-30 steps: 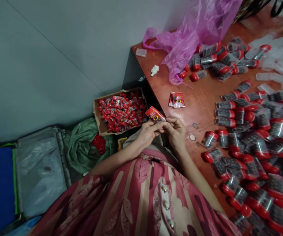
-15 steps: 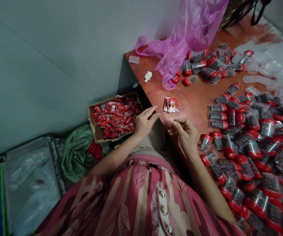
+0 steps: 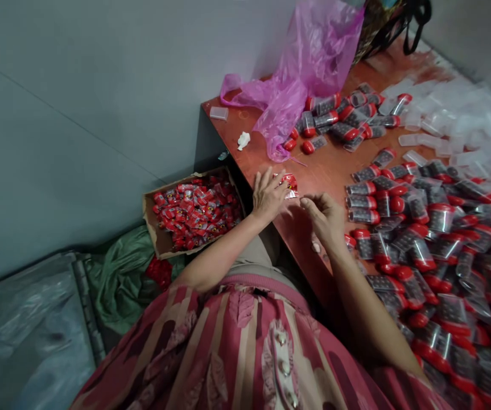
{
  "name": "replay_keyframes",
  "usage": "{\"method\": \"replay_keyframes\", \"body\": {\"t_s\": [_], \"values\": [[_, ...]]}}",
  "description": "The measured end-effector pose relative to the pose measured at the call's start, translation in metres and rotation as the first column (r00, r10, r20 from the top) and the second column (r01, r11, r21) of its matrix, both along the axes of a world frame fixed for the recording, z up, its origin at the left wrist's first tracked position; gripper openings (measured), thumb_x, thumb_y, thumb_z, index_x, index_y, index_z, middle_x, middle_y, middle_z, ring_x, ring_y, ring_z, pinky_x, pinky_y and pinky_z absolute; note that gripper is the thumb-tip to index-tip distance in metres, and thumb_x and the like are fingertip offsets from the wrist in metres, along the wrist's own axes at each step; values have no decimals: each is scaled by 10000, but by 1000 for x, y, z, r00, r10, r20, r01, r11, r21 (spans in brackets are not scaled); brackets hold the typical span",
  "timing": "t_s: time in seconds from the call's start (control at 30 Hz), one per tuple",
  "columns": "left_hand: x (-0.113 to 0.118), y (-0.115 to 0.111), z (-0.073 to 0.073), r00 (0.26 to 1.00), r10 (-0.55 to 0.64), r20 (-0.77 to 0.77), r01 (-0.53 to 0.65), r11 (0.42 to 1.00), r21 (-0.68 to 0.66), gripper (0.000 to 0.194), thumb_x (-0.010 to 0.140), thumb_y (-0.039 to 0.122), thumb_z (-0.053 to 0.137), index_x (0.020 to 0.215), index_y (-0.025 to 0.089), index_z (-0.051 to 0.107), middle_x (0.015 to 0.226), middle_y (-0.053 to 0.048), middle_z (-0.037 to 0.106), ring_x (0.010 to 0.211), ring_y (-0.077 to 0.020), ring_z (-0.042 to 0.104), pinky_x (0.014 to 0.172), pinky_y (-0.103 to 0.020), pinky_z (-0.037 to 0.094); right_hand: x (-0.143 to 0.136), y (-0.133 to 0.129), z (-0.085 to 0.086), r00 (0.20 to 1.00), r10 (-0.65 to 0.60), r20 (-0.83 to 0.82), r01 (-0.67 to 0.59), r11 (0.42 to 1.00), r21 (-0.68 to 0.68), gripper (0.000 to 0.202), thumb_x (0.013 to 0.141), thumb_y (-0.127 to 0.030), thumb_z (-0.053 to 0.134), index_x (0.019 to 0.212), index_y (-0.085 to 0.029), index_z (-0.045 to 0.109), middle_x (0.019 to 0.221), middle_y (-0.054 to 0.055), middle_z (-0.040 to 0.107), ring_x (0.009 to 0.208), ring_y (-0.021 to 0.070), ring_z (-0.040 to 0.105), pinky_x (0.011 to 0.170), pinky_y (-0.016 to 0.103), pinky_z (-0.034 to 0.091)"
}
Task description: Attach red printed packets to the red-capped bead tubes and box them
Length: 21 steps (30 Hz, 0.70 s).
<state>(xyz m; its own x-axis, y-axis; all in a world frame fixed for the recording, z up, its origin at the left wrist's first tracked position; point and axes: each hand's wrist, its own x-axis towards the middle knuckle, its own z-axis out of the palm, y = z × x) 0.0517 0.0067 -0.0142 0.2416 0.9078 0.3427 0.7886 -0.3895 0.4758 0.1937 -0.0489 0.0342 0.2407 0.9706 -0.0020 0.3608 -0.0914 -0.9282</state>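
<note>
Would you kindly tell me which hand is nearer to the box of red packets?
The left hand is nearer, just right of the box and over a red packet on the table; the right hand is farther right, beside that packet.

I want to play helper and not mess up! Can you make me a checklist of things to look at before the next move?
1. Left hand at the red packet on the table: ok, fingers spread over it.
2. Whole packet showing: not ok, fingers hide part.
3. Right hand free: cannot tell, fingertips are curled.
4. Box open at the top: ok.
5. Purple bag away from both hands: ok.
</note>
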Motion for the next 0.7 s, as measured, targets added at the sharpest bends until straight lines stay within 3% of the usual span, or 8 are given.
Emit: {"method": "replay_keyframes", "body": {"t_s": [0.1, 0.2, 0.27, 0.33, 0.43, 0.5, 0.6, 0.7], "values": [[1, -5, 5, 997, -31, 73, 25, 996, 82, 241, 890, 281, 510, 1052, 241, 684, 1327, -48, 560, 1346, -262, 374, 1134, -540, 208, 0, 19, -4, 999, -48, 16, 47, 997, 59, 423, 694, -493, 704, 959, -183, 592, 942, 64, 679, 853, 188, 638, 787, 352, 502], [-2, -12, 16, 969, -99, 228, 78, 992, 102, 252, 888, 280, 517, 1079, 220, 671, 1333, -63, 554, 1359, -255, 358, 1140, -514, 226, -4, 33, -3, 976, -16, -216, 20, 1000, 19, 488, 646, -445, 748, 1014, -193, 549, 779, 5, 670, 717, 159, 639, 719, 319, 504], [-6, -16, 23, 896, -66, 440, 72, 997, 2, 321, 855, 334, 575, 1141, 205, 640, 1339, -92, 545, 1320, -252, 416, 1112, -463, 308, -7, 38, 0, 930, -9, -369, 5, 1000, -10, 467, 630, -389, 757, 999, -196, 545, 652, -47, 628, 598, 126, 603, 640, 276, 488], [-12, -18, 30, 725, 67, 685, 116, 969, -218, 424, 813, 404, 621, 1182, 196, 613, 1280, -112, 587, 1205, -240, 534, 1026, -406, 424, -11, 41, 6, 892, -4, -453, -16, 999, -42, 463, 596, -340, 773, 976, -198, 552, 603, -72, 598, 537, 102, 566, 573, 239, 461], [-19, -19, 34, 395, 352, 848, 379, 778, -500, 417, 744, 484, 662, 1004, 159, 683, 983, -82, 692, 895, -190, 660, 833, -357, 542, -14, 47, 12, 878, 63, -475, -125, 987, -100, 467, 567, -314, 782, 962, -193, 566, 606, -70, 604, 522, 92, 556, 535, 219, 444], [-22, -17, 35, 263, 480, 837, 492, 679, -544, 390, 657, 481, 732, 798, 119, 699, 777, -45, 671, 704, -133, 637, 736, -324, 566, -11, 58, 14, 905, 147, -400, -217, 966, -137, 398, 595, -336, 762, 917, -179, 589, 633, -45, 625, 521, 95, 557, 525, 226, 453], [-24, -14, 35, 177, 571, 802, 490, 656, -575, 377, 548, 420, 812, 686, 92, 686, 672, -30, 640, 594, -91, 590, 644, -261, 558, 4, 88, 13, 974, 226, -11, -226, 970, -91, 200, 754, -339, 621, 853, -166, 618, 699, 13, 660, 578, 128, 585, 563, 271, 493], [-26, -11, 36, 110, 652, 750, 474, 629, -616, 339, 535, 353, 828, 696, 88, 690, 672, -48, 658, 585, -97, 598, 591, -240, 543, 27, 127, 9, 883, 165, 440, -230, 968, 99, 198, 772, -160, 574, 959, -166, 639, 1052, 79, 680, 1005, 216, 593, 866, 370, 483]]}}
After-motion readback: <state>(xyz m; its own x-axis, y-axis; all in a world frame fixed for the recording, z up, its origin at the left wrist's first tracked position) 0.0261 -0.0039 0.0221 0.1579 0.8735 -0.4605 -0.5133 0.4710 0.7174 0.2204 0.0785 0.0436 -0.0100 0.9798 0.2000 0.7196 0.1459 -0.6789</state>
